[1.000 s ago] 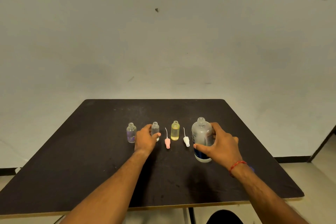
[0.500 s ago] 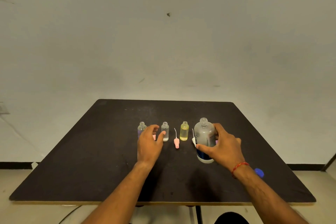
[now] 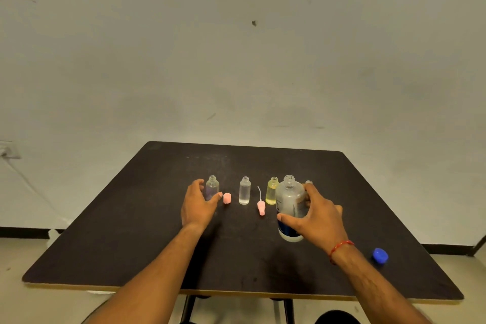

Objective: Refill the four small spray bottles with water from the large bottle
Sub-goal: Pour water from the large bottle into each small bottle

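Observation:
My left hand [image 3: 197,206] curls around a purple-tinted small bottle [image 3: 212,187], fingers on its left side and thumb against its lower right. A clear small bottle [image 3: 244,191] and a yellow small bottle [image 3: 271,191] stand uncapped further right in the same row. My right hand [image 3: 318,216] grips the large open-necked bottle [image 3: 289,201], which stands upright on the black table [image 3: 131,231] and has a blue label low down. Only the neck of a fourth small bottle [image 3: 309,182] shows behind my right fingers.
A pink cap [image 3: 227,198] lies between the purple and clear bottles. A pink spray head with its tube [image 3: 261,208] lies in front of the yellow bottle. The blue cap [image 3: 380,255] rests near the table's right front edge. A plain wall stands behind.
My left hand has moved left, from the clear small bottle to the purple one, uncovering the pink cap. My right hand has stayed on the large bottle. The view has shifted.

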